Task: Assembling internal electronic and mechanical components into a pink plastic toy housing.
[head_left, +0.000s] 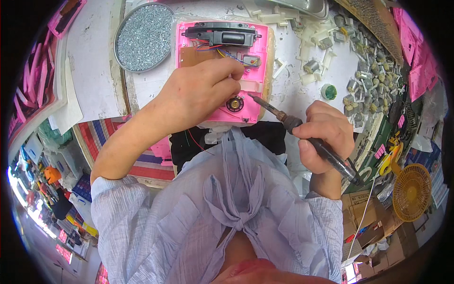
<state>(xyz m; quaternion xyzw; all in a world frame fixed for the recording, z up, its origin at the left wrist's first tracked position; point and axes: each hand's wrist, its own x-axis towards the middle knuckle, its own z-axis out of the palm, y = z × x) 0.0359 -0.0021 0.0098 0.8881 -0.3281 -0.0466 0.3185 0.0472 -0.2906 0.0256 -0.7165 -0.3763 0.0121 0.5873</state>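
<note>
A pink plastic casing (263,52) lies open on the table in front of me. Inside it are a long black part (222,36), a brown circuit board (196,57), thin coloured wires and a round black speaker (235,103). Over the casing's left half, my left hand (201,92) is closed in a pinch, and whatever its fingertips grip is hidden. My right hand (326,132) grips a soldering iron (291,123) by its black handle. The iron's tip points left, over the casing's lower part near the speaker and close to my left fingers.
At upper left stands a round metal tray (144,38) full of small screws. Small metal motors (364,85) and white plastic parts (309,49) are strewn on the right, beside a little green-topped pot (328,91). A yellow fan (412,191) stands at far right.
</note>
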